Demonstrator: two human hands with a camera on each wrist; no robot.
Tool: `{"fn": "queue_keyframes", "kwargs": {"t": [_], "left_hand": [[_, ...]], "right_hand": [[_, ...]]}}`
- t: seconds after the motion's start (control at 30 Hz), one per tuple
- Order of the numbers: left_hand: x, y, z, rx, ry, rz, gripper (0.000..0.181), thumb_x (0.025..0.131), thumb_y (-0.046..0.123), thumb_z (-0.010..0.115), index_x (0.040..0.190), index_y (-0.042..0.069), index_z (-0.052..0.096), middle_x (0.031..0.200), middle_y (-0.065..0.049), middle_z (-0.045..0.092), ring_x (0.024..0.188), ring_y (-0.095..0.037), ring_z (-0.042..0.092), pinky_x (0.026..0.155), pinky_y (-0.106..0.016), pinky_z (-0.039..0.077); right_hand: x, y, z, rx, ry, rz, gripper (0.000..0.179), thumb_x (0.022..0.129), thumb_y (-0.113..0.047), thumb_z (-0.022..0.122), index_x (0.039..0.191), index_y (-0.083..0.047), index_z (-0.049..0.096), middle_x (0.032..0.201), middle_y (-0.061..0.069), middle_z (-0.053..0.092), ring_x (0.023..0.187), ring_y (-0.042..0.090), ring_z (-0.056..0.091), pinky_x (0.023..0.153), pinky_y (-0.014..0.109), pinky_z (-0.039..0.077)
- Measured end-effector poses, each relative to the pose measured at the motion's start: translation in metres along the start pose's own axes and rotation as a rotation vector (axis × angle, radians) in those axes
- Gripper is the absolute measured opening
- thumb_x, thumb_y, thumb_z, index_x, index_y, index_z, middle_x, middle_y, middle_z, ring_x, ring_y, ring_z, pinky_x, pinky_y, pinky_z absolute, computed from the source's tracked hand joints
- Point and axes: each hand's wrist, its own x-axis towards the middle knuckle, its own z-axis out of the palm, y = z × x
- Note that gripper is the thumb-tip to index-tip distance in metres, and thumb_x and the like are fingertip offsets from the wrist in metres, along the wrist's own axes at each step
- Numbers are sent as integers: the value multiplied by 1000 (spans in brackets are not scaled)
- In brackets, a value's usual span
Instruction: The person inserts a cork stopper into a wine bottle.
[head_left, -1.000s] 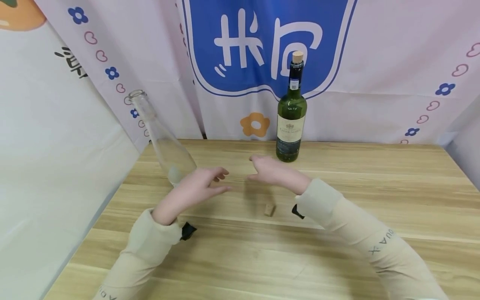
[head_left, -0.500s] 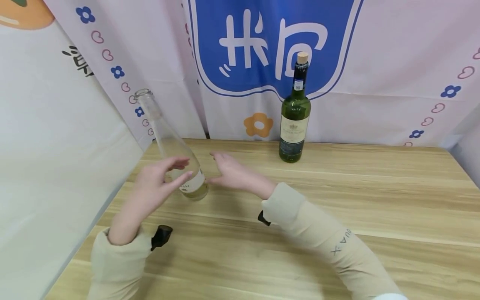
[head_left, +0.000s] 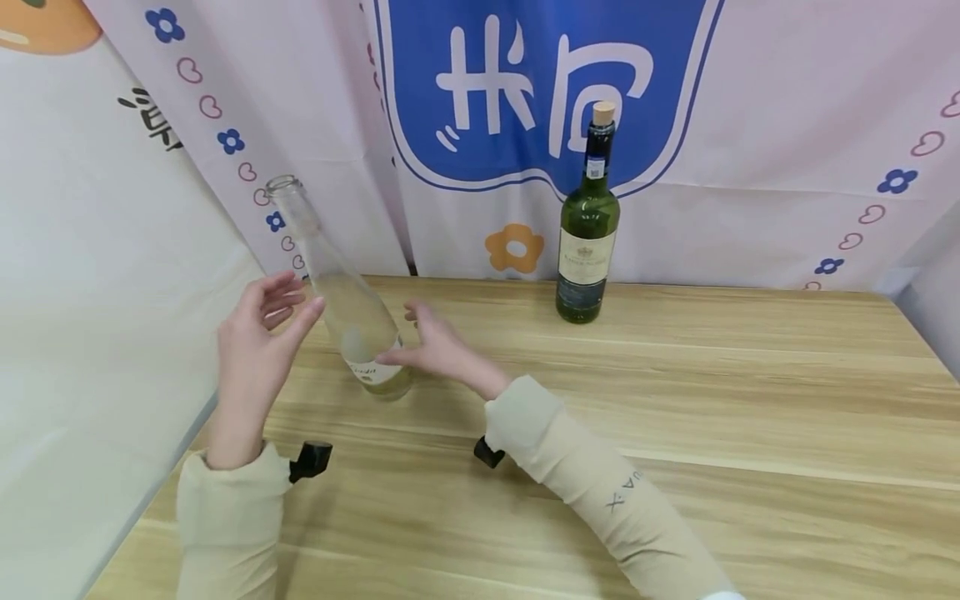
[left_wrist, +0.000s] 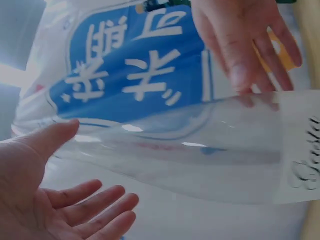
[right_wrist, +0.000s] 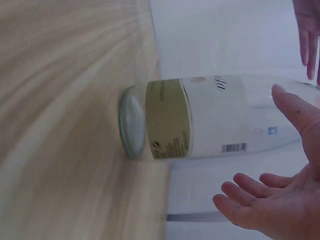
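Clear glass bottle [head_left: 341, 296] stands upright, open neck up; both hands spread open either side.

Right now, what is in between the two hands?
The clear glass bottle stands between the left hand and the right hand. The head view shows it best; both open hands flank it.

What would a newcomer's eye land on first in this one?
The clear bottle at the table's left end, uncorked, with the left hand and right hand open on either side of it. Next, the corked green bottle standing upright at the back edge, before a big blue banner.
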Motion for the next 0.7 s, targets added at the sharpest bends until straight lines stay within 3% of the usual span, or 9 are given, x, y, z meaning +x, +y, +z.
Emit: {"fn": "queue_keyframes", "kwargs": {"t": [0.1, 0.23, 0.33, 0.5, 0.6, 0.7], "left_hand": [[9, -13, 8, -123, -61, -59, 54, 87, 24, 63, 131, 2, 41, 127, -15, 50, 111, -21, 51, 95, -30, 42], [18, -29, 17, -264, -131, -101, 56, 87, 19, 62, 132, 0, 37, 126, -13, 48, 111, -14, 49, 96, -22, 40], [21, -38, 23, -374, -169, -105, 53, 87, 17, 62, 131, 1, 37, 123, -5, 50, 110, -9, 48, 94, -15, 39], [25, -45, 32, -579, -218, -88, 39, 88, 10, 60, 123, 12, 44, 116, 7, 55, 107, -7, 49, 91, -15, 40], [27, -46, 38, -626, -236, -75, 36, 87, 5, 59, 119, 15, 46, 113, 9, 55, 108, -10, 50, 90, -15, 40], [29, -45, 43, -626, -244, -85, 41, 86, 4, 61, 122, 11, 44, 114, 6, 52, 112, -16, 47, 90, -15, 41]], "right_hand": [[4, 3, 10, 100, 49, 18, 91, 72, -32, 77, 141, -5, 24, 139, 14, 37, 126, 27, 38, 98, 39, 39], [8, 1, 23, 180, 118, 12, 96, 67, -29, 81, 141, -7, 25, 140, 12, 37, 125, 26, 38, 99, 38, 38], [10, 0, 32, 229, 165, -2, 97, 65, -24, 83, 141, -7, 26, 139, 10, 39, 124, 23, 40, 99, 36, 37], [14, 1, 43, 313, 209, -31, 94, 66, -20, 83, 140, -8, 27, 138, 6, 39, 125, 18, 39, 103, 30, 33], [17, 4, 48, 313, 222, -61, 91, 68, -19, 81, 140, -7, 27, 138, 7, 38, 125, 19, 38, 103, 27, 33], [20, 7, 52, 297, 240, -82, 88, 69, -18, 80, 139, -6, 28, 137, 7, 39, 125, 22, 39, 103, 26, 33]]}}
